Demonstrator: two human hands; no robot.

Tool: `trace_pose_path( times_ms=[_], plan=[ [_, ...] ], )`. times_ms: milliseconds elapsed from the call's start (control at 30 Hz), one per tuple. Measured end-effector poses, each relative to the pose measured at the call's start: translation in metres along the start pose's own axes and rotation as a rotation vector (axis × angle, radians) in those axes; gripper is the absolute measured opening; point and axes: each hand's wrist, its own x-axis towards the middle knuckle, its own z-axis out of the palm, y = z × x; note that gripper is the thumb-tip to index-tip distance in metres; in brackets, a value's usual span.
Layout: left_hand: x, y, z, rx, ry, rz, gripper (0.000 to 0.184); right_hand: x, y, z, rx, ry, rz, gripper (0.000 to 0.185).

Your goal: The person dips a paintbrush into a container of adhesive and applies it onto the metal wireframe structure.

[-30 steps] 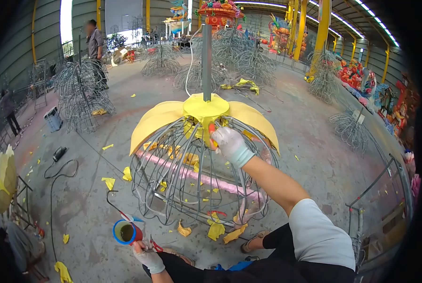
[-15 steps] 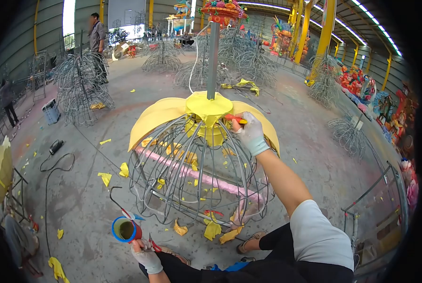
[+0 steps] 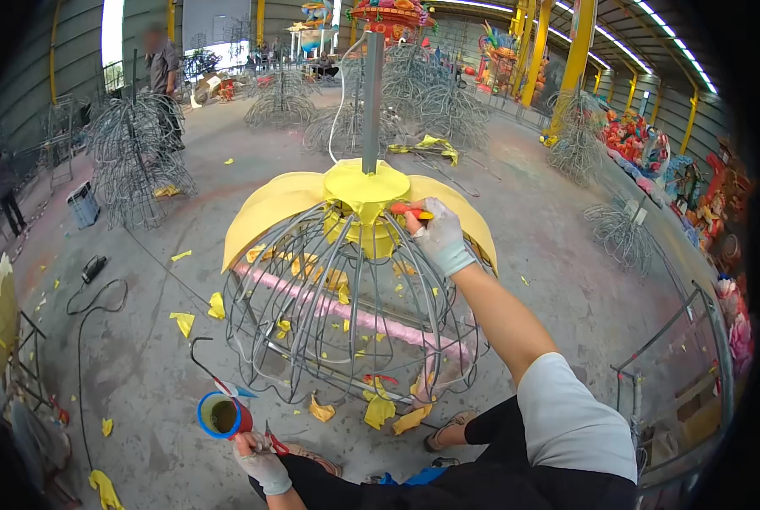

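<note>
My right hand [image 3: 441,234], in a whitish glove, grips a small red-and-yellow handled tool [image 3: 407,209] against the side of the yellow-covered hub [image 3: 368,183]; the tool's tip is not clear. Below the hub spreads a domed metal wire frame [image 3: 358,297], with yellow fabric panels [image 3: 269,206] over its upper sides. Low on the left, my gloved left hand [image 3: 262,466] is closed on a red cup [image 3: 244,416] with a blue rim and murky liquid inside. Red-handled scissors [image 3: 276,442] show beside that hand. A bent rod [image 3: 200,353] rises by the cup.
A grey post [image 3: 372,102] stands up from the hub. Yellow scraps [image 3: 380,411] and a black cable [image 3: 82,365] lie on the floor. Several wire frames [image 3: 138,161] stand around, with a person [image 3: 164,76] behind one. A metal rack [image 3: 673,340] is at right.
The whole view has shifted slightly, moving the scene a little left. My right hand and its tool stay beside the hub; my left hand still holds the cup.
</note>
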Motion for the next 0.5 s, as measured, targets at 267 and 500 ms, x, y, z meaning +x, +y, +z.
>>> trace_pose_path(
  times_ms=[267, 500],
  plan=[
    [-0.001, 0.001, 0.003, 0.026, 0.005, 0.016, 0.037, -0.003, -0.009, 0.011, -0.111, -0.037, -0.138, 0.019],
    [-0.001, 0.004, 0.003, 0.002, 0.012, 0.011, 0.04, -0.017, -0.019, 0.023, -0.278, -0.135, -0.407, 0.017]
  ],
)
